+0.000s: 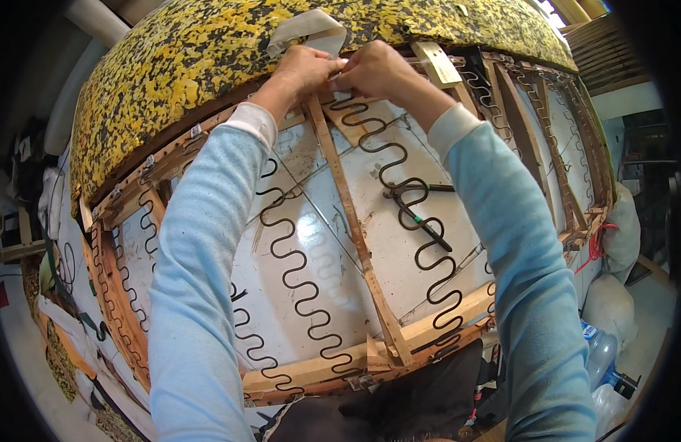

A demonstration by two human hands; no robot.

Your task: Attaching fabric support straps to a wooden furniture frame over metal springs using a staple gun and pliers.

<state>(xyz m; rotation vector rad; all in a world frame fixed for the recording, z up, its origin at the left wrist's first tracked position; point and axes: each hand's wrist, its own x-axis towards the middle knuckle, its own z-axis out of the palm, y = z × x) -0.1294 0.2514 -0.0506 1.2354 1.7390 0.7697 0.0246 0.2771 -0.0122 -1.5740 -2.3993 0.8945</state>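
Note:
My left hand (305,72) and my right hand (373,72) meet at the far rail of a wooden sofa frame (355,243), fingers pinched together around something small that I cannot make out. Just behind them, a pale folded strip (304,28) lies against the yellow-and-black speckled foam (156,70). Zigzag metal springs (296,269) run from that rail toward the near one; their far ends are partly hidden by my hands. A pale wooden block (434,65) rests on the rail right of my hands.
A dark tool with green bands (425,225) lies under the springs over a tiled floor (318,228). At the right are stuffed white sacks (616,243), red cord (598,254) and a clear plastic water bottle (604,357). Bundled scraps (57,339) sit at the left.

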